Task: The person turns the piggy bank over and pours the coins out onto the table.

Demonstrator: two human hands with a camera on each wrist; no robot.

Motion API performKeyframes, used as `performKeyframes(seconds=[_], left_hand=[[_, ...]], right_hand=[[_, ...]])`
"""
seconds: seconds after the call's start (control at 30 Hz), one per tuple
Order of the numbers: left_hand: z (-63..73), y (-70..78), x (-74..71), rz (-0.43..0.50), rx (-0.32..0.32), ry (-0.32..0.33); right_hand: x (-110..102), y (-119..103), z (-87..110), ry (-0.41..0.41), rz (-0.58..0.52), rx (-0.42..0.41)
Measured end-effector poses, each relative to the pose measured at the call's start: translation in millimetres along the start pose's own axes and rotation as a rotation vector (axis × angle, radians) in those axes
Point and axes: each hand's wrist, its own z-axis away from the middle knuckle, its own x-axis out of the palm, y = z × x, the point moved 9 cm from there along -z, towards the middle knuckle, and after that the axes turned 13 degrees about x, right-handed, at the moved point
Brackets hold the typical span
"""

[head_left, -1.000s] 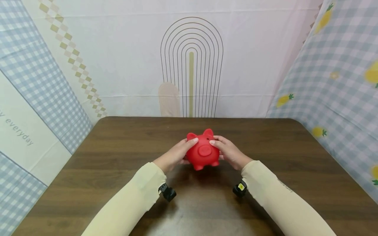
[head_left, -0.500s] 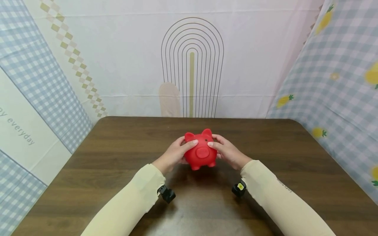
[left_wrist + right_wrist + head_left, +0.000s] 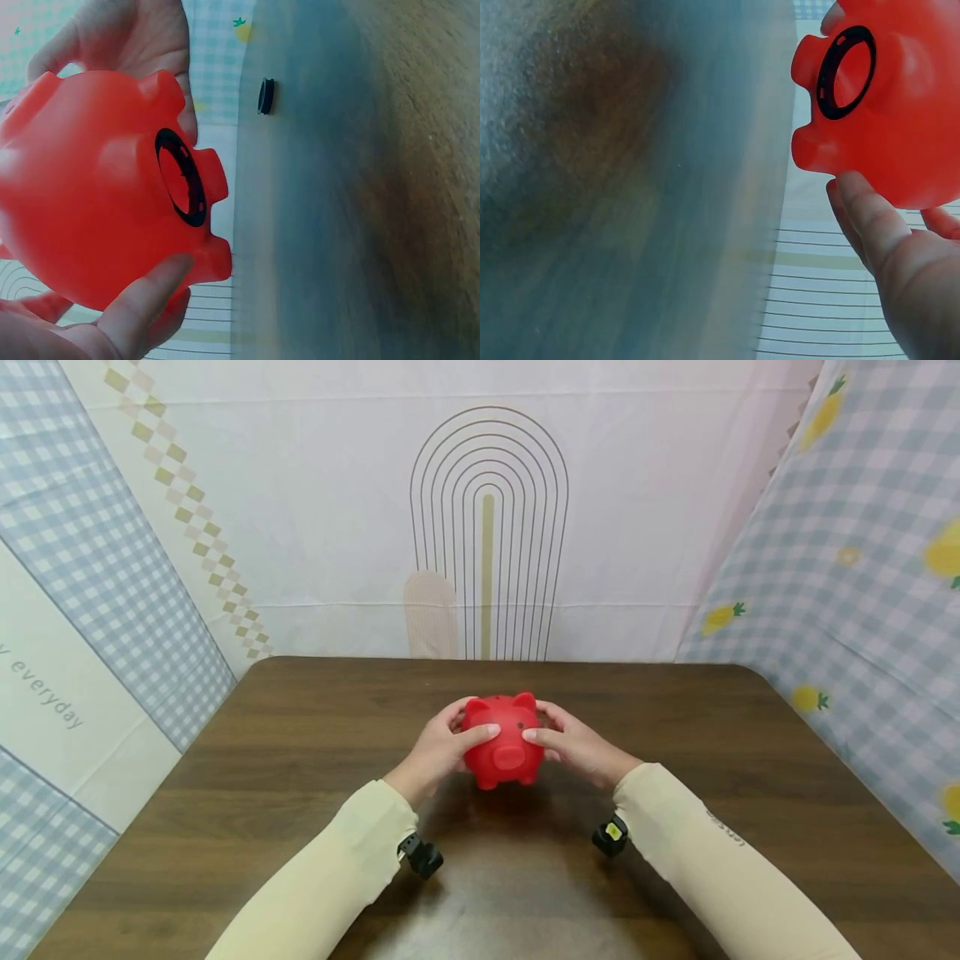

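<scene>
"Where was the piggy bank [image 3: 507, 742] just then?"

"Raised off the worktop [image 3: 300, 777], its snout [image 3: 509, 757] toward the person. I took it for the holding step, the red body kept up between two palms."

"And the hands?"

"Both grasped it. The left hand [image 3: 437, 747] had one flank, the right hand [image 3: 581, 747] the other. Their thumbs [image 3: 477, 736] lay across the face, pointing at each other just above the snout, with the fingers round the sides. The sleeved forearms [image 3: 307, 877] slanted inward to meet there."

"Anything underneath?"

"The left wrist view showed a black ring [image 3: 194, 184] on the belly, around what looked like an open hole. A small dark round piece [image 3: 268, 96] rested on the worktop, apart from it; perhaps a plug, but I couldn't swear to it."

"So what did the next move call for?"

"Even pressure, I'd have said. Turning or lowering that smooth, rounded shape needed both sides working together, or it might have slipped."
</scene>
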Motion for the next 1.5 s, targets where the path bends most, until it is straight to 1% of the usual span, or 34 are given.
performKeyframes(seconds=[0.1,0.3,0.43,0.63,0.9,1.17,1.4,1.5], left_hand=[[-0.4,2.1,0.3,-0.038,0.037,-0.012],[-1.2,5.7,1.7,-0.141,0.117,-0.039],[-2.1,5.2,2.4,-0.161,0.15,-0.05],[-2.7,1.8,1.8,-0.191,0.164,-0.073],[-4.1,3.4,-1.2,-0.204,0.195,-0.064],[-4.4,5.2,-0.1,-0.191,0.213,-0.079],[-4.8,2.3,1.5,-0.175,0.211,-0.099],[-4.4,2.9,2.8,-0.169,0.229,-0.111]], right_hand=[[-0.3,-0.7,0.9,0.011,0.049,0.01],[2.5,-5.3,2.7,-0.014,0.102,-0.023],[2.8,-6.0,2.9,-0.017,0.123,-0.032],[5.1,-3.4,0.7,-0.024,0.101,-0.03],[6.2,-4.6,-0.4,0.008,0.051,-0.063],[3.7,-5.2,0.2,0.063,0.057,-0.08],[4.0,-6.3,3.3,0.077,0.056,-0.113],[4.3,-6.9,5.1,0.081,0.061,-0.138]])
